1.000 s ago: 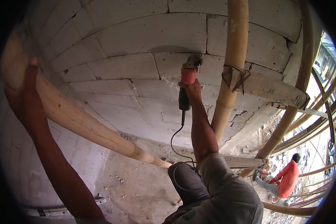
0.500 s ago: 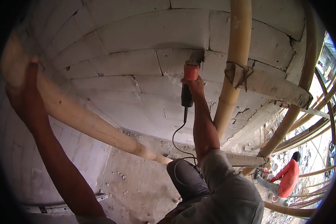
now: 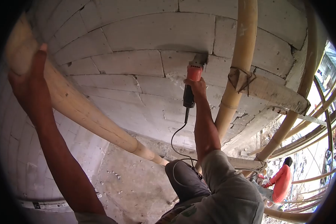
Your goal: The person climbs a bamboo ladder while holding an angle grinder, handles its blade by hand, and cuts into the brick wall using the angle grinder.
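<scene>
An angle grinder [image 3: 193, 74] with a red and black body is in my right hand [image 3: 198, 88], whose fingers are wrapped round it. Its disc guard end meets the block wall [image 3: 138, 35] close to a vertical joint; the disc itself is mostly hidden. A black power cord [image 3: 172, 140] hangs from the grinder's rear in a loop down by my knee. My left hand [image 3: 31, 87] is closed round a thick bamboo pole [image 3: 89, 115] at the left, thumb pointing up along it.
An upright bamboo pole [image 3: 244, 41] stands just right of the grinder, with a wooden crosspiece [image 3: 274, 90] tied to it. Rubble lies on the concrete floor [image 3: 134, 186] below. At lower right a person in a red top [image 3: 282, 183] bends among more bamboo poles.
My view has shifted slightly, moving the wall and poles in the frame. The grinder stays at nearly the same spot on the wall, and both hands keep their hold.
</scene>
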The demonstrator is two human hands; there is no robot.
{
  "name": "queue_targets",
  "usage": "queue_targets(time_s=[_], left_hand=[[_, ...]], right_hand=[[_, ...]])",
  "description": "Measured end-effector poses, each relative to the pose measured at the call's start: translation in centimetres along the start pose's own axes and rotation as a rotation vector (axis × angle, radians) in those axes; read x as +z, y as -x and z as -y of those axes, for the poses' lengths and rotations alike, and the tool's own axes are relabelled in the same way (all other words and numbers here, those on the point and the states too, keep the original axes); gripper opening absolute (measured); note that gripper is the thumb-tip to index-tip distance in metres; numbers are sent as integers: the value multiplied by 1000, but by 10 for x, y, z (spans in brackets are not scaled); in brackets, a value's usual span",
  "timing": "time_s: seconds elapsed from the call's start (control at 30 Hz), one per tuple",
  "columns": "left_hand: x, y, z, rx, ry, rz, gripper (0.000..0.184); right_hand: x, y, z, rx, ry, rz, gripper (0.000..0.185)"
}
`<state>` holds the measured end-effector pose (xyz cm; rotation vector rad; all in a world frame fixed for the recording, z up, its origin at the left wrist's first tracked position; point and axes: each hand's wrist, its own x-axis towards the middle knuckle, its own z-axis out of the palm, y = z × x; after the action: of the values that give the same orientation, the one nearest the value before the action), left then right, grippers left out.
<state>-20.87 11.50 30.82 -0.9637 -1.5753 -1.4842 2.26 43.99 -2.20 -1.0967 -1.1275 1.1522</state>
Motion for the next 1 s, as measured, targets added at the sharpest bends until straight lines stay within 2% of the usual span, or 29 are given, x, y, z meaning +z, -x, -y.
queue_targets(time_s=[0.07,0.17,0.27,0.57,0.97,1.0], left_hand=[[1,0,1,2,6,-18,82],[1,0,-4,-1,11,-9,79],[1,1,-7,5,80,6,76],[3,0,1,28,95,-17,67],[6,-1,11,12,22,-39,66],[6,-1,10,10,42,-20,70]], right_hand=[[0,1,3,3,8,-1,46],[-1,0,11,26,39,9,59],[1,1,12,-17,-29,11,47],[2,1,27,-35,-6,2,46],[3,-8,36,-59,42,-13,47],[3,-8,38,-66,47,-16,47]])
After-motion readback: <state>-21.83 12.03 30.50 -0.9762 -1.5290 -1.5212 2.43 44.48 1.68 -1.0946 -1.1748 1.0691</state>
